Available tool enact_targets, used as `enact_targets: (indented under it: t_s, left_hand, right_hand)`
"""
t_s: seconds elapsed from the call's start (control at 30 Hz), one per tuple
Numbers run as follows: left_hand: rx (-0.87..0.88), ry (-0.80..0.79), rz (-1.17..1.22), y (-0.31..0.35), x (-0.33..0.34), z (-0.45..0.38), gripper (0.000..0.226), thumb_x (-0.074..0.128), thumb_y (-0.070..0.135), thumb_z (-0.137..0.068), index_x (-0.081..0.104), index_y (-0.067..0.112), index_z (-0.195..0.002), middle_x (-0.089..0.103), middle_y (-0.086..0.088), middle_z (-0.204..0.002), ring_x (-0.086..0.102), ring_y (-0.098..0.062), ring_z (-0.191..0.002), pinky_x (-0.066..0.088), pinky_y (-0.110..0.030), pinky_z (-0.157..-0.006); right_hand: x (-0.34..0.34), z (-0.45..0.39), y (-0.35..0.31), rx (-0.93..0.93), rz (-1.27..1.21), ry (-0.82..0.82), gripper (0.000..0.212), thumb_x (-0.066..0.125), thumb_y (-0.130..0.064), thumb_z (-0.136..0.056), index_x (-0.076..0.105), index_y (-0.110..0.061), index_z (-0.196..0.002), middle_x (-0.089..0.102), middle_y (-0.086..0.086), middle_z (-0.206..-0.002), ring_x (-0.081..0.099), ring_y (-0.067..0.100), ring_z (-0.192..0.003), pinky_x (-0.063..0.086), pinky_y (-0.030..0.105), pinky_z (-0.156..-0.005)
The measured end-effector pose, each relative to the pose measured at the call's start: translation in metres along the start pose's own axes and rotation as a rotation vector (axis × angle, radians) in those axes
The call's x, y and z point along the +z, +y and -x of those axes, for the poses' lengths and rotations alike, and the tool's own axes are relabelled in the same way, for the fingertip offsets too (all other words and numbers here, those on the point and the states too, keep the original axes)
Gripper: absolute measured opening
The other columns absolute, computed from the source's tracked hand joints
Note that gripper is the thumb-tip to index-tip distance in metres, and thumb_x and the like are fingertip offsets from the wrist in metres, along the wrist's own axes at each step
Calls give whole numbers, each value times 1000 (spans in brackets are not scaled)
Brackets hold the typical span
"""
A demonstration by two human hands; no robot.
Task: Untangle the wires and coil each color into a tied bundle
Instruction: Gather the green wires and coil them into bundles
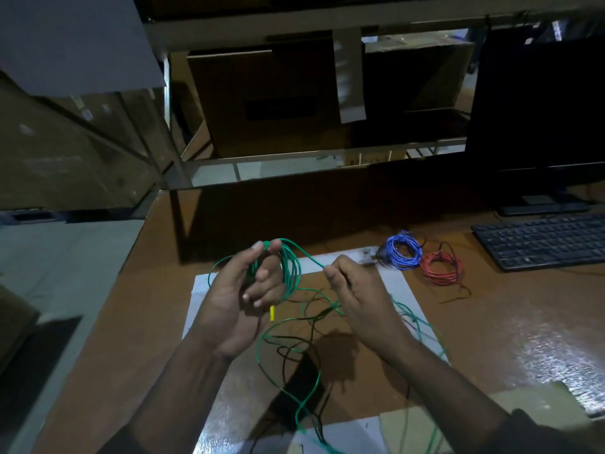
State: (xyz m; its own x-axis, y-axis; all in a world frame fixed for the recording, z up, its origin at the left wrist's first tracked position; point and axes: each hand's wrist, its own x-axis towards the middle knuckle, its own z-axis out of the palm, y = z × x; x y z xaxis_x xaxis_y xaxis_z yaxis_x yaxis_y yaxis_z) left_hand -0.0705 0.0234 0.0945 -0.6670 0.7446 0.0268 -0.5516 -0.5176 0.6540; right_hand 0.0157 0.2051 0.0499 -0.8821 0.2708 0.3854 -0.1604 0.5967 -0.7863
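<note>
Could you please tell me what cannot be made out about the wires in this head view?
- Loose green wire: its far end runs off the bottom edge.
- Thin black wire: tangled with the green one, its path lost in dim light.
- Coiled blue wire bundle and coiled red wire bundle: ties too small to confirm.

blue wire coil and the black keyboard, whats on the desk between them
In the head view, only the red wire coil lies between the blue wire coil and black keyboard; otherwise bare brown desk.

Dim, underexposed scene — shelving and monitor (540,103) sink into near-black. Glare patches shine on the tabletop (540,362) at right; soft shadows fall beneath the forearms. Straight edges bow at the frame's borders — wide-angle distortion.
</note>
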Motion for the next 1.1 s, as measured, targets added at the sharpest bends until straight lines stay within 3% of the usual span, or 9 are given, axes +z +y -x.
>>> enact_targets:
  t_s: [0.17,0.27,0.37,0.43,0.53,0.67,0.77,0.9,1.1]
  left_hand:
    - [-1,-44,141,5,2,1,27,38,17,-106,59,3,-115,42,7,-56,30,-8,-39,42,-16,-51]
    - [67,-19,133,6,2,1,28,37,16,-107,60,4,-117,42,8,-57,46,-6,-44,59,-28,-79]
    - [173,25,8,4,7,-1,25,36,15,-108,58,3,-115,46,9,-59,73,-16,-83,52,-50,-104]
    - [199,9,-85,4,9,-4,23,36,14,-109,56,3,-112,52,5,-64,65,-39,-123,41,-59,-114]
    - [227,-11,-191,4,2,-6,19,37,14,-109,53,5,-113,71,-10,-90,49,-47,-139,25,-58,-122]
    - [258,67,-657,-11,-2,-10,14,44,25,-103,52,24,-115,62,-8,-144,45,-18,-146,22,-42,-121]
    - [152,114,-1159,-28,-6,-9,21,42,42,-105,51,29,-119,65,13,-134,53,2,-131,38,-29,-106]
    - [124,134,-1584,-31,-8,-9,35,37,50,-107,49,24,-87,62,0,-81,60,-13,-75,51,-45,-74]
    - [36,41,-1563,-18,-6,-7,50,37,56,-104,61,31,-69,60,12,-59,56,-6,-56,52,-43,-65]
  right_hand:
    - [2,9,2,23,7,-23,34,40,-46,-105,47,-22,-83,50,4,-69,47,19,-63,36,41,-59]
    - [3,14,1,35,-27,-36,30,39,-45,-105,48,-22,-89,52,6,-72,48,19,-64,37,39,-58]
    - [7,17,0,124,-35,-103,19,39,-43,-106,48,-27,-100,59,4,-81,58,17,-67,54,35,-56]
    - [10,19,5,160,10,-160,18,40,-46,-106,46,-29,-103,63,2,-86,64,21,-71,58,47,-65]
    - [10,22,11,133,227,-293,18,41,-43,-106,44,-27,-99,63,3,-77,63,26,-70,52,49,-65]
    - [9,24,1,126,140,-401,12,44,-33,-104,55,-30,-107,68,-1,-87,65,22,-77,54,50,-71]
    - [10,20,-8,30,80,-283,21,39,-42,-101,57,-31,-103,65,-8,-90,61,18,-81,50,49,-72]
    - [8,15,-10,-9,108,-161,22,40,-45,-103,56,-31,-97,63,-12,-86,60,13,-81,49,45,-72]
    - [7,13,-6,-67,203,-191,22,35,-47,-104,50,-31,-102,65,-7,-90,61,21,-82,49,48,-69]
